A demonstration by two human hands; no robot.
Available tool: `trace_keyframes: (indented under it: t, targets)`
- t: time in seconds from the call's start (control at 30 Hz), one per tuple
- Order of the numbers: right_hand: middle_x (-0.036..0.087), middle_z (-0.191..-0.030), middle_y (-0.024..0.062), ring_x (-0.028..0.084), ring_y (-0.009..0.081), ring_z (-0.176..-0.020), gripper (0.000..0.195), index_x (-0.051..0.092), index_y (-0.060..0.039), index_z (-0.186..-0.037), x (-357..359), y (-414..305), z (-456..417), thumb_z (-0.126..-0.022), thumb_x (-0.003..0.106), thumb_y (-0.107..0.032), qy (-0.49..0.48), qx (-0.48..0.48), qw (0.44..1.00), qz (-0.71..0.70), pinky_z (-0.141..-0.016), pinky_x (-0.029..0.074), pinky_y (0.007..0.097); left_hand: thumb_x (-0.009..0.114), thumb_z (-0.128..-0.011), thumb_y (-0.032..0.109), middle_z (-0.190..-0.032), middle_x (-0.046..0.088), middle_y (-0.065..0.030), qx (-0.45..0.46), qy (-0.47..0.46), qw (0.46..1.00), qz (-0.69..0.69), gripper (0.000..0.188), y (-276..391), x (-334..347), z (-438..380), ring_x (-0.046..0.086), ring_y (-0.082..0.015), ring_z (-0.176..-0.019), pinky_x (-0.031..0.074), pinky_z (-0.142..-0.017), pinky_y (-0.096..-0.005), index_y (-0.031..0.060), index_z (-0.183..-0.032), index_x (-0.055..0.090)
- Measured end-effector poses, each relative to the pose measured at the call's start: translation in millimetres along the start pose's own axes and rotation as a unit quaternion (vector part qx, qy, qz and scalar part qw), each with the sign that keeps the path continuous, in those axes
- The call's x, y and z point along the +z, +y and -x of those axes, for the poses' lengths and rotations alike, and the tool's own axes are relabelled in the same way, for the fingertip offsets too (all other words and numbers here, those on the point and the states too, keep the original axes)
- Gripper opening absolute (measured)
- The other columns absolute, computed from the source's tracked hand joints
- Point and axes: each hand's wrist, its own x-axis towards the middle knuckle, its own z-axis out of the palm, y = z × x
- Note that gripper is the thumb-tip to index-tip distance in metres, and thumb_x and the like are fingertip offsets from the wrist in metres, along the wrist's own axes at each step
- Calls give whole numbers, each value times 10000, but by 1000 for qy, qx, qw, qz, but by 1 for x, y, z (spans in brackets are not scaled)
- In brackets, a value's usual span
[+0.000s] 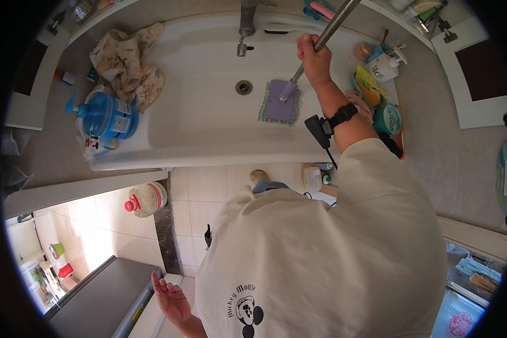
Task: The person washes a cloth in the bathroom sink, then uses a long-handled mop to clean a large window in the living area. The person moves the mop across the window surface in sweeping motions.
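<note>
My right hand [317,59] grips a metal pole [337,24] above a white sink basin [194,93]. At the pole's lower end is a flat purple mop head [281,103] with a wavy green pad edge, resting on the basin floor to the right of the drain [243,87]. A metal faucet [247,19] stands at the back of the sink, and a white-handled brush [289,28] lies on the rim to its right. Off to my left side, my left hand [172,299] is empty with its fingers extended, near a grey appliance or cabinet top [105,291].
Left of the basin are a crumpled patterned cloth [126,63] and a large blue pump bottle [107,115]. A white pump dispenser [384,67], a yellow-orange item [368,88] and a teal container [388,119] crowd the right rim. A red-capped jug [147,200] stands on the floor.
</note>
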Motion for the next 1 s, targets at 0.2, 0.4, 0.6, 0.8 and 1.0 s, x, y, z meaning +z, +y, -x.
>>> trace_keyframes:
  t: [0.2,0.4,0.6,0.8,1.0]
  targets:
    - [507,-630,-11,446,63,-559,236,590,-25,-824,4,-6,4,-965,567,-214,4,1,1000,2,-507,366,226,446,-1012,253,-1148,580,-33,-5,-3,1000,-1,531,4,2,-11,591,-122,-937,516,-820,-265,56,-1464,249]
    - [511,-629,-11,449,60,-562,232,593,-22,-829,2,-2,4,-966,566,-209,1,3,1000,10,-506,367,220,444,-1013,247,-1158,580,-42,-16,-7,1000,12,528,3,0,-23,592,-132,-942,517,-838,-276,59,-1465,247]
    - [510,-621,-5,449,61,-558,220,594,-25,-827,-3,3,2,-968,555,-189,-12,-1,1000,-9,-503,364,224,441,-1013,234,-1150,582,-44,-31,0,999,19,509,0,2,-34,593,-136,-938,519,-843,-273,60,-1458,264]
    - [505,-649,15,437,71,-551,261,560,-12,-806,-6,27,15,-990,496,-186,-11,51,999,11,-495,350,231,443,-1012,218,-1170,587,-48,-42,18,998,33,499,-6,-1,-41,604,-141,-968,523,-844,-272,63,-1455,273]
    - [496,-648,13,424,75,-541,241,553,-24,-827,-11,69,20,-992,493,-189,13,77,994,74,-483,350,235,446,-1011,225,-1155,595,-57,-38,31,999,25,511,0,6,-45,612,-139,-961,529,-836,-274,48,-1454,262]
